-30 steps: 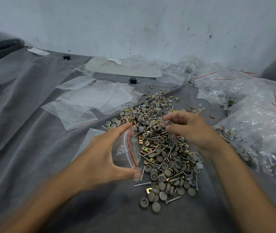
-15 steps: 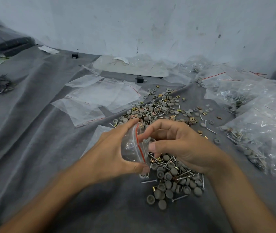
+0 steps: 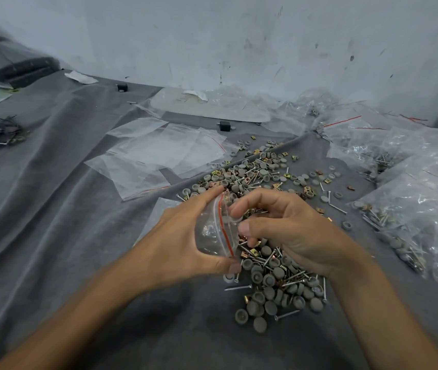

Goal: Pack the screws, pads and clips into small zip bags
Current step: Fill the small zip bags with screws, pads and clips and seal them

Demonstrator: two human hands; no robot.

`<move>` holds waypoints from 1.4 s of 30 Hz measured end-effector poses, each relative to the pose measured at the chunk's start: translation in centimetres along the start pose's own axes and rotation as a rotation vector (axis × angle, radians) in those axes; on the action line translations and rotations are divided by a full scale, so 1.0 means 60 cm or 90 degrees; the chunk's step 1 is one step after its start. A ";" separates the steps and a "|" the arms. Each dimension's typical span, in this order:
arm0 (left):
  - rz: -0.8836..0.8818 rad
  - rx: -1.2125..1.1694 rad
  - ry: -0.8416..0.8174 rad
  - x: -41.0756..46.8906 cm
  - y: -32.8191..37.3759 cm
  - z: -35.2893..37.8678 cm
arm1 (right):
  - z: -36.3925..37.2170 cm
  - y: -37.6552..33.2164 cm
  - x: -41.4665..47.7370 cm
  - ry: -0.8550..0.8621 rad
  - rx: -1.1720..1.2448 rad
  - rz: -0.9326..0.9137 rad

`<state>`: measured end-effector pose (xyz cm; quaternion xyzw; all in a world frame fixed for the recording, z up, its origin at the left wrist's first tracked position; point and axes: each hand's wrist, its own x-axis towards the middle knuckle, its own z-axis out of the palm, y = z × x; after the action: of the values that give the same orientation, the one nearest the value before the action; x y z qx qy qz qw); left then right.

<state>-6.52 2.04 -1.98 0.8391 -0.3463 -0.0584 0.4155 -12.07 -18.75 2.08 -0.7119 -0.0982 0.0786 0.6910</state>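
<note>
Head view: the left hand (image 3: 183, 236) gripped a small zip bag (image 3: 211, 231) just above the grey-clothed surface (image 3: 52, 209). Forefinger and thumb were spread wide along the bag's red-striped mouth, propping it open toward the other hand. The right hand (image 3: 287, 231) had its fingers curled, with forefinger and thumb tips bunched right at that opening. Something small and grey seemed to sit between them, perhaps a pad, but blur made it impossible to say whether the hand truly held anything. Directly beneath both hands lay the loose pile (image 3: 274, 279) of screws (image 3: 236, 288), round grey pads (image 3: 259, 324) and brass clips (image 3: 252, 252). Flat empty bags (image 3: 164, 153) lay further back on the left, and filled bags (image 3: 412, 204) were heaped on the right.

The risk here looked like a miss at the mouth. The opening was narrow and kept its shape only through the left hand's spread, so a slackened thumb would probably let the film fold shut and send the piece back into the pile. A screw entering point-first might snag or pierce the thin plastic. Tilting the bag downward could spill anything already inside, though the contents could not be made out.
</note>
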 end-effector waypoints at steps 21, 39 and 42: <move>0.039 -0.032 -0.004 0.001 0.004 0.000 | -0.002 0.013 0.008 0.055 -0.025 0.001; 0.024 -0.025 0.070 0.002 -0.004 -0.008 | -0.080 0.024 -0.011 0.001 -0.503 0.100; 0.028 -0.029 0.074 0.003 -0.004 -0.008 | -0.064 0.022 -0.012 -0.055 -0.505 0.105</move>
<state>-6.07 2.35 -1.82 0.8236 -0.3380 -0.0083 0.4554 -11.76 -22.66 0.89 -0.9246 -0.0924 0.1195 0.3496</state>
